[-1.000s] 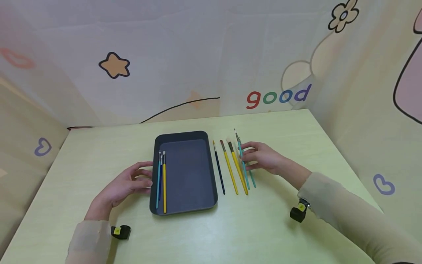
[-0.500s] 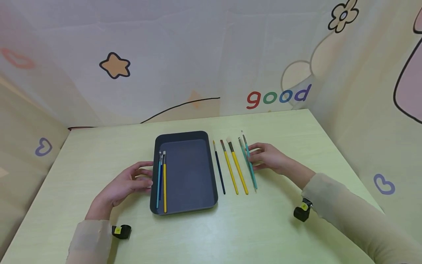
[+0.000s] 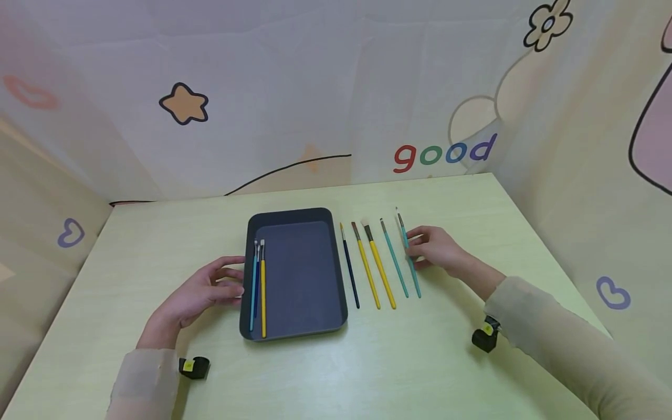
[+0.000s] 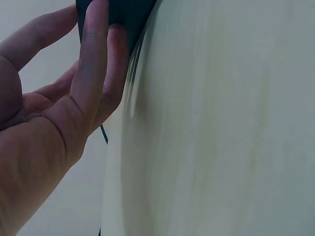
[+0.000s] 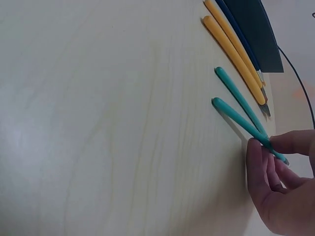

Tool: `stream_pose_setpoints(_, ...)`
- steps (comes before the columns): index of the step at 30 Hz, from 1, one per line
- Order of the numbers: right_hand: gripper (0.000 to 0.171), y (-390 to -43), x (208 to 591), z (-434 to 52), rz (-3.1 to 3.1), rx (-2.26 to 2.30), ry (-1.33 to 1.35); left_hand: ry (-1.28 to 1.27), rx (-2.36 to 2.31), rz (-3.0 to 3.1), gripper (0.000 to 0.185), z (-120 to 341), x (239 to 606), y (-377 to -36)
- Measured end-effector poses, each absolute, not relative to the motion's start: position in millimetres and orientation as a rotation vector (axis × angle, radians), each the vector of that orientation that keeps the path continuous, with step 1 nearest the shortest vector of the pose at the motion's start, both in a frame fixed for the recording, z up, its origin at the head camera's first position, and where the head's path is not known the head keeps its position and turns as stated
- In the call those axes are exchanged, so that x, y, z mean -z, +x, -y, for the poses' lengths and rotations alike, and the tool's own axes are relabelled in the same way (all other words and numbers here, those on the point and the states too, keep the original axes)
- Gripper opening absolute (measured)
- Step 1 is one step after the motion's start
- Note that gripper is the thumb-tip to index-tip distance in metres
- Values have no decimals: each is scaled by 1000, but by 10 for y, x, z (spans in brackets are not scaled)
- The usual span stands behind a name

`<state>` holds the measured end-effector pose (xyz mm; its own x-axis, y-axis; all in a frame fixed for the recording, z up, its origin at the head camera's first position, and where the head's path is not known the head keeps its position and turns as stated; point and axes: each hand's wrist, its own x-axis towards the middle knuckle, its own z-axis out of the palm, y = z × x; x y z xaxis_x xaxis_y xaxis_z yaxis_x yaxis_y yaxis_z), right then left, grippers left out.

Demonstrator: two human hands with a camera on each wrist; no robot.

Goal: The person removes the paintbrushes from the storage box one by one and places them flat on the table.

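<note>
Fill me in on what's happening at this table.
A person sits at a pale green table. Their right hand pinches the rightmost teal paintbrush of five brushes lying in a row beside a dark tray. Their left hand rests against the tray's left wall. Three brushes lie inside the tray.

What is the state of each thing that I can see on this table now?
Dark tray: flat on table, holds three brushes at its left side.
Brushes in tray: lying side by side.
Dark blue brush: lying on table.
Two yellow brushes: lying on table.
Inner teal brush: lying free.
Outer teal brush: pinched by right hand.
Left hand: fingers touching tray's left wall.
</note>
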<state>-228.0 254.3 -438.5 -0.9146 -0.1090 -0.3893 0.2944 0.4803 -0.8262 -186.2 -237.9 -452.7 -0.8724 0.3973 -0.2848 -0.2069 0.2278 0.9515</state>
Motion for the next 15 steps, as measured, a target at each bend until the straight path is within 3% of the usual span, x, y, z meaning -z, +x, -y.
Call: stream_pose_setpoints(15, 40, -2287, 4442, -2572, -2513, 1261, 128, 176, -1689, -2032, 75, 2388, 4527, -1860)
